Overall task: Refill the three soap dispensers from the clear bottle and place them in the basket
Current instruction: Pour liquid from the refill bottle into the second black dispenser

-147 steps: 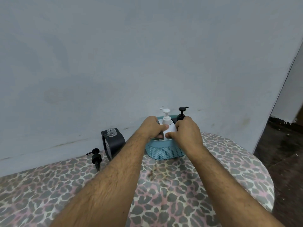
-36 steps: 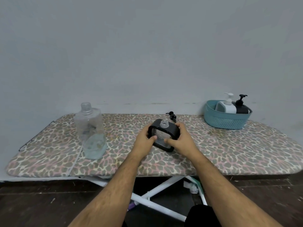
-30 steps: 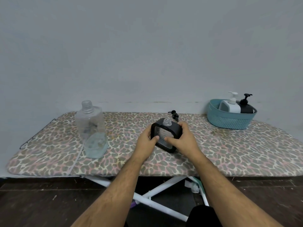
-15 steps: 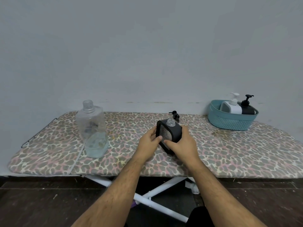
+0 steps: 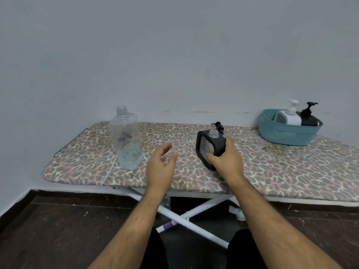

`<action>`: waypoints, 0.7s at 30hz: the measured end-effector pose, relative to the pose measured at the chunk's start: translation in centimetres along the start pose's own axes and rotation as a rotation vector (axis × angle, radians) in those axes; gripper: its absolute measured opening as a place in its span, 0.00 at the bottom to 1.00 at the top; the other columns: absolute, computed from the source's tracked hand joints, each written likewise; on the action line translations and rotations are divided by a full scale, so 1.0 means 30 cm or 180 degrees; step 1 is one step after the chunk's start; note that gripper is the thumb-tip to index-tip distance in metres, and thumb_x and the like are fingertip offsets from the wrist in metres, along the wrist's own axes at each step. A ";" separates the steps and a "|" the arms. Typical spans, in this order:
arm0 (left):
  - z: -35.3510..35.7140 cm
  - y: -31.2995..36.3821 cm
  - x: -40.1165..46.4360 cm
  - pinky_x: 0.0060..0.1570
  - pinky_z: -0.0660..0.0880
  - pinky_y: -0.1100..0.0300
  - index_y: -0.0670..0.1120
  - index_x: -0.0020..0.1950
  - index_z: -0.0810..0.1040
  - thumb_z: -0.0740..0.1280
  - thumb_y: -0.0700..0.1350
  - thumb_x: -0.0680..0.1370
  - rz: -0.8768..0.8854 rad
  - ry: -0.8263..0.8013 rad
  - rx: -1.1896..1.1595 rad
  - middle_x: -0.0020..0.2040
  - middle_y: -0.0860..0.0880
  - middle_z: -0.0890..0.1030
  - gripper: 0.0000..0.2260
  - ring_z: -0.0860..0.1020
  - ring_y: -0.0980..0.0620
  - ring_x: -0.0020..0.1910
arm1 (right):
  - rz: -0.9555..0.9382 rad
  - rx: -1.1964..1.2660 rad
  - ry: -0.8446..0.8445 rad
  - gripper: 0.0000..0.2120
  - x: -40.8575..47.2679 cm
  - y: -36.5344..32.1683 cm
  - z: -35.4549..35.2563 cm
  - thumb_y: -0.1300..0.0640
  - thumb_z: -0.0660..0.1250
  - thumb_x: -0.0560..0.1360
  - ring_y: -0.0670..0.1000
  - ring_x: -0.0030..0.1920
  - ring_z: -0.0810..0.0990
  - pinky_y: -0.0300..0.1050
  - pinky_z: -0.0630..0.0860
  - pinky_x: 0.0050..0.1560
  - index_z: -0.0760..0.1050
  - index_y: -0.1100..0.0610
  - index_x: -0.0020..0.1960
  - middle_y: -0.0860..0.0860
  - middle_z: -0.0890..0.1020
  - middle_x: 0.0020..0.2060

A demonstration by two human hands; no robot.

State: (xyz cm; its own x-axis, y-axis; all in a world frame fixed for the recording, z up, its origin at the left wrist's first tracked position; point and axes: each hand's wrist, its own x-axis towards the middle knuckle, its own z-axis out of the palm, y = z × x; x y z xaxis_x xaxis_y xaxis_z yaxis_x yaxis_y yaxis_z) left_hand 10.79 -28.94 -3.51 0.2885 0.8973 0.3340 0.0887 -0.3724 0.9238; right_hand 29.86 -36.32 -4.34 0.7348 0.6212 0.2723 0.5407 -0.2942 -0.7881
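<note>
My right hand grips a square black soap dispenser with a clear ribbed front and an open neck, standing on the ironing board. Its black pump head lies just behind it. My left hand hovers above the board with relaxed fingers, holding nothing, between the dispenser and the clear bottle. That bottle stands uncapped at the left with a little liquid in its bottom. A teal basket at the far right holds a white dispenser and a black dispenser.
The ironing board has a leopard-print cover and white crossed legs below. A grey wall runs close behind it. Dark floor lies in front, and my dark-clad knees show at the bottom edge.
My left hand has let go of the black dispenser and moved left toward the clear bottle. My right hand keeps its hold. Earlier both hands carried the dispenser from near the basket.
</note>
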 end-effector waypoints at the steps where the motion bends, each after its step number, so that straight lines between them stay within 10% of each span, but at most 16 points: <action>1: -0.033 0.005 -0.012 0.57 0.77 0.59 0.50 0.66 0.77 0.69 0.48 0.78 0.0086 0.0253 0.0056 0.61 0.56 0.78 0.16 0.77 0.57 0.60 | 0.0002 -0.0015 -0.0004 0.31 -0.001 -0.003 -0.002 0.47 0.73 0.68 0.51 0.45 0.81 0.52 0.81 0.44 0.66 0.49 0.67 0.46 0.82 0.48; 7: -0.188 0.034 -0.022 0.57 0.76 0.55 0.55 0.58 0.76 0.72 0.49 0.76 0.0474 0.1259 0.0397 0.54 0.56 0.78 0.12 0.76 0.58 0.54 | -0.0004 -0.0072 0.0029 0.29 -0.011 -0.024 -0.006 0.49 0.74 0.69 0.52 0.43 0.80 0.51 0.80 0.43 0.67 0.51 0.65 0.48 0.81 0.46; 11: -0.244 0.012 0.012 0.62 0.71 0.51 0.49 0.69 0.69 0.76 0.54 0.71 0.0211 0.1644 0.0624 0.62 0.49 0.71 0.30 0.70 0.51 0.62 | -0.0047 -0.0057 0.0087 0.27 -0.023 -0.027 0.000 0.50 0.74 0.69 0.52 0.43 0.80 0.52 0.80 0.41 0.68 0.52 0.63 0.49 0.82 0.46; 15: -0.271 -0.025 0.086 0.73 0.60 0.41 0.49 0.79 0.54 0.79 0.58 0.66 -0.0261 0.1319 0.0828 0.77 0.46 0.60 0.50 0.59 0.45 0.76 | -0.0068 -0.0011 0.0086 0.28 -0.028 -0.025 0.001 0.50 0.75 0.69 0.53 0.44 0.81 0.51 0.80 0.41 0.68 0.52 0.65 0.48 0.82 0.47; 21: -0.277 -0.045 0.166 0.70 0.67 0.49 0.47 0.78 0.57 0.81 0.48 0.66 -0.0423 0.0744 0.0345 0.73 0.46 0.69 0.46 0.68 0.46 0.71 | -0.0085 -0.0025 0.0121 0.28 -0.030 -0.019 0.005 0.49 0.75 0.69 0.52 0.43 0.80 0.49 0.79 0.40 0.67 0.52 0.64 0.47 0.81 0.47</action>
State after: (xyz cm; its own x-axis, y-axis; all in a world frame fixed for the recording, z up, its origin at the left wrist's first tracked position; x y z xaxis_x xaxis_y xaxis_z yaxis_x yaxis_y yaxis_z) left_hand 4.20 -22.01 -1.54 0.0411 0.9655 0.2570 0.2160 -0.2597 0.9412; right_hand 28.83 -36.58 -4.22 0.7351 0.6009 0.3140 0.5634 -0.2838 -0.7759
